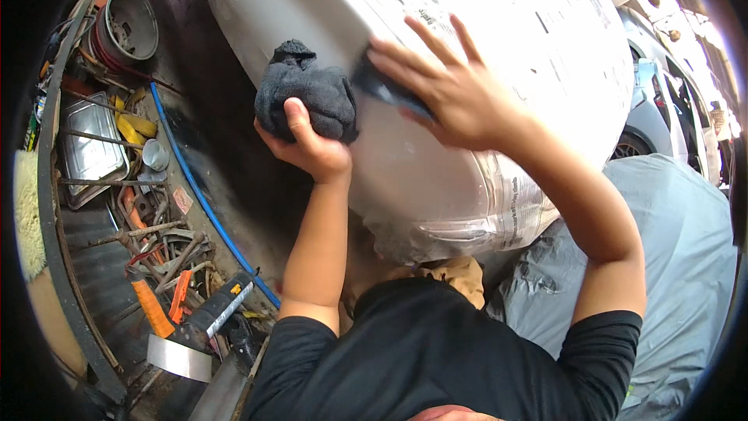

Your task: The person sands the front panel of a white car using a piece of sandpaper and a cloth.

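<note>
My left hand (308, 144) is wrapped round a bunched dark grey cloth (304, 97), lifted beside the white car body (327, 8). My right hand (460, 97) lies over a dark flat pad (382, 86) against the painted panel, the thumb along its near edge and some fingers spread past it. The pad is blurred and partly hidden under the palm, so its exact kind is unclear. A cloudy, whitish film covers the panel near both hands. Printed masking paper (514, 15) is spread over the body to the right of the panel.
To the left, a metal rack (58, 187) holds tools, a wheel rim (128, 23), a metal tray (93, 148) and an orange-handled tool (152, 308). A blue hose (195, 179) runs along the floor. A grey cover (623, 265) drapes something at right, with another car (647, 101) behind.
</note>
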`<action>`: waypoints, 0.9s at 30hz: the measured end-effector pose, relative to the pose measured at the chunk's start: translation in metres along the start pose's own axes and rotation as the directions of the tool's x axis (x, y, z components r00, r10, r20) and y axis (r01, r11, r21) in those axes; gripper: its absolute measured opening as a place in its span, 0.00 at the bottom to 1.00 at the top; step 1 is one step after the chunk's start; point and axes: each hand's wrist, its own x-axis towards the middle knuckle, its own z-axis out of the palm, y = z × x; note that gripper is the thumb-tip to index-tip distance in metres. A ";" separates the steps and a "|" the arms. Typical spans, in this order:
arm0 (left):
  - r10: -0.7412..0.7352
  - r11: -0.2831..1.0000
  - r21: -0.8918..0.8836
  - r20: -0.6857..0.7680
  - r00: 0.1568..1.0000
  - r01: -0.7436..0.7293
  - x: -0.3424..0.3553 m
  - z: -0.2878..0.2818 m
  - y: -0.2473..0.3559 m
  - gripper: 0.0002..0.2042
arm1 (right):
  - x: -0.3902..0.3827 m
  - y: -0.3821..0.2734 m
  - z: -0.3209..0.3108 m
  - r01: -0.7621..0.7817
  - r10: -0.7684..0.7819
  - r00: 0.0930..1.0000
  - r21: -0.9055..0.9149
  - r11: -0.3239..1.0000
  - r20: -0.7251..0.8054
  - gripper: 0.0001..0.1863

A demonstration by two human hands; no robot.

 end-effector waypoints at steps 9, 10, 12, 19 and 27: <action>-0.092 0.989 -0.119 -0.012 0.996 0.090 -0.004 -0.005 0.002 0.28 | -0.035 -0.022 -0.006 -0.055 0.044 0.984 0.063 0.996 0.175 0.39; -0.088 0.995 -0.047 -0.038 0.995 0.087 -0.005 -0.003 0.000 0.24 | -0.023 -0.013 -0.001 -0.057 0.055 0.995 0.017 0.998 0.085 0.37; -0.050 0.999 0.007 0.014 0.999 0.050 -0.008 -0.011 -0.005 0.24 | 0.016 0.010 0.022 -0.102 0.098 0.992 -0.058 0.993 -0.078 0.35; -0.019 0.999 -0.030 0.002 1.000 0.019 0.006 -0.007 -0.006 0.24 | -0.024 -0.022 0.004 -0.052 0.042 0.991 0.076 0.996 0.130 0.38; -0.037 0.994 -0.107 -0.034 0.999 0.033 0.005 -0.002 -0.001 0.22 | 0.025 0.002 0.020 -0.094 0.092 0.991 -0.010 0.996 -0.098 0.37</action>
